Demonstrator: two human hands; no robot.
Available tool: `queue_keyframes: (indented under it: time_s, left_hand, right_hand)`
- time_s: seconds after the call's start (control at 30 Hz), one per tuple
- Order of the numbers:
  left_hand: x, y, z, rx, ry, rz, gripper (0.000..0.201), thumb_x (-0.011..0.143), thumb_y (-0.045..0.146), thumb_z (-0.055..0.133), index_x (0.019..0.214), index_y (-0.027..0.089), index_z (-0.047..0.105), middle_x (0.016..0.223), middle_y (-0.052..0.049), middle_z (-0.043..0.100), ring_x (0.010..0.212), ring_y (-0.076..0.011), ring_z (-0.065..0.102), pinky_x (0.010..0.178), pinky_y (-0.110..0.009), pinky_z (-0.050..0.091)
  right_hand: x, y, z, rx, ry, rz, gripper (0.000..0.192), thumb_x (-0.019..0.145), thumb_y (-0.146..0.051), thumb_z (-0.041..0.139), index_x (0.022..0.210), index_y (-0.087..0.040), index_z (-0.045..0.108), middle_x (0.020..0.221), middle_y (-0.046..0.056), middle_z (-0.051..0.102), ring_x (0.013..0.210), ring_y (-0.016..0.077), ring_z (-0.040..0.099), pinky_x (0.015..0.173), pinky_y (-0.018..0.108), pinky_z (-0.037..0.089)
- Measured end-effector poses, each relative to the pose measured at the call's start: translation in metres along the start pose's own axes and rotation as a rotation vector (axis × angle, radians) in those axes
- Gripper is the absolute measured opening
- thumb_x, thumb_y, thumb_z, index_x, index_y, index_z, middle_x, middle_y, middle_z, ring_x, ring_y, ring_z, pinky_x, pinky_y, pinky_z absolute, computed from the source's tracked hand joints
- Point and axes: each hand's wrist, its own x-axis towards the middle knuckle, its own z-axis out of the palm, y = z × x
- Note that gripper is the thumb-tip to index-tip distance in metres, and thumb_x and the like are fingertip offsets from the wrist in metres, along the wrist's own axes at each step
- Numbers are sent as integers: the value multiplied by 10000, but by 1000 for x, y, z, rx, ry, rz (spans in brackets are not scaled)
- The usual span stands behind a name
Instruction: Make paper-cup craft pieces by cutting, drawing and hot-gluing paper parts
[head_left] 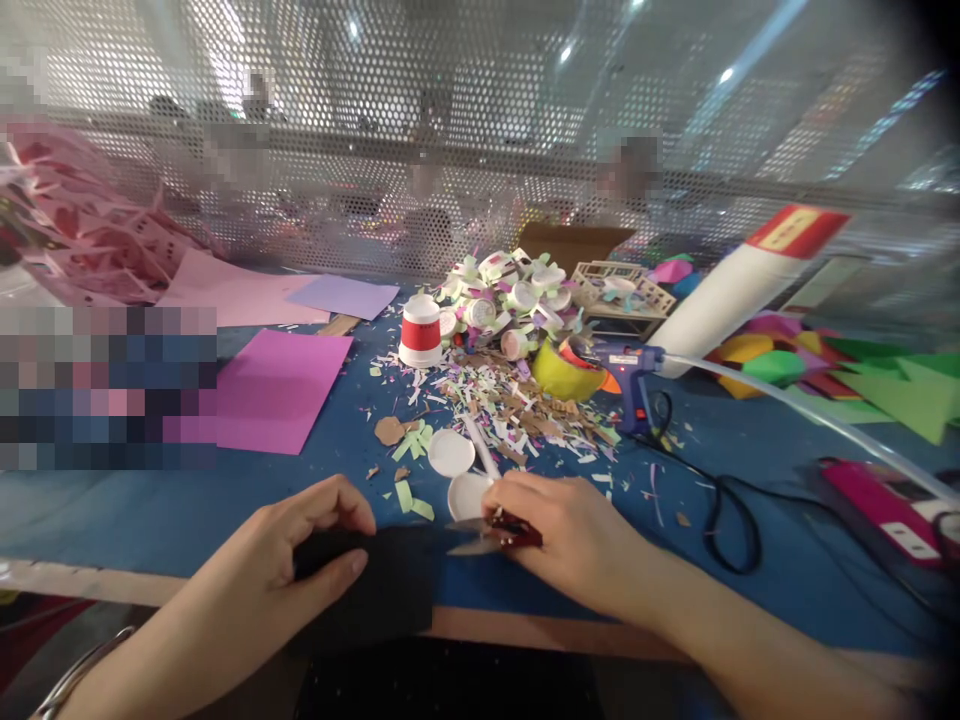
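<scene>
My left hand (277, 555) pinches a sheet of black paper (397, 580) between thumb and fingers, at the near edge of the table. Closed round the red handles of a pair of scissors (517, 532) is my right hand (577, 525). The scissor blades stand apart and point left, close to the right edge of the black paper. Just beyond the scissors lie two white discs (451, 453) and a thin white stick (478, 445). Green paper scraps (412, 440) are scattered in front of my left hand.
A red-banded white paper cup (421, 332) stands upside down beside a heap of decorated cups (502, 295). Paper shreds (517, 410) cover the middle. Right are a blue glue gun (636, 385), its cable and a magenta power strip (877, 500). Magenta paper (289, 390) lies left.
</scene>
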Motion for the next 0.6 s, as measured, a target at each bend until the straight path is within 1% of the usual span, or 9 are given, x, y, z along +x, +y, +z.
queue_keyframes:
  time_s: [0.07,0.13,0.2,0.3,0.37,0.4,0.47,0.53,0.6]
  left_hand:
    - [5,4,5,16,-49,-1,39,896,297,587,932,283,585,842,18,666,776,-193,626,680,-309,466]
    - [12,10,13,-20,-52,33,78,891,250,577,961,286,580,893,25,665,825,-180,629,744,-311,474]
    - [20,15,23,-46,-45,56,103,886,238,583,980,280,584,944,19,671,876,-179,633,786,-318,477]
    - [31,19,36,-63,12,76,127,885,225,585,1005,268,591,953,7,670,882,-180,637,786,-323,485]
    - [36,19,39,-104,40,64,125,894,257,596,1018,253,586,949,-4,675,864,-182,643,763,-325,498]
    - [38,17,39,-141,54,62,152,894,273,607,1041,248,579,966,-10,683,877,-184,650,774,-330,508]
    - [40,15,39,-247,50,42,225,900,304,619,1107,246,551,1009,-19,697,886,-184,666,775,-332,530]
    - [40,15,38,-365,1,3,285,912,330,612,1166,249,511,998,-18,711,834,-177,680,722,-321,548]
    - [40,16,38,-405,-51,-28,298,915,339,606,1179,246,504,992,-22,719,777,-174,686,668,-313,554]
  right_hand:
    - [4,8,-3,-58,43,52,112,851,-137,598,914,-217,644,884,15,687,752,171,653,647,274,454]
    - [6,14,-8,-69,128,131,128,841,-134,611,921,-224,653,879,13,704,757,176,663,662,279,469]
    - [2,15,-13,-22,216,191,156,830,-148,638,959,-234,658,903,16,723,760,176,677,673,278,492]
    - [-12,8,-13,98,294,217,158,848,-166,648,982,-249,660,888,5,730,758,162,688,692,260,519]
    - [-23,-1,-8,182,295,221,158,865,-165,643,992,-257,663,844,-10,716,722,141,680,668,234,522]
    - [-27,-5,-4,230,277,209,164,867,-168,648,1003,-258,660,820,-16,709,691,132,673,641,222,521]
    - [-34,-12,6,279,265,157,236,841,-146,663,1049,-257,645,881,-8,717,713,130,683,654,220,536]
    - [-36,-16,15,241,265,70,335,816,-105,647,1118,-248,623,981,15,722,817,149,704,729,240,551]
    - [-36,-18,21,147,280,-33,397,799,-44,575,1145,-236,610,971,22,714,830,154,699,731,253,543]
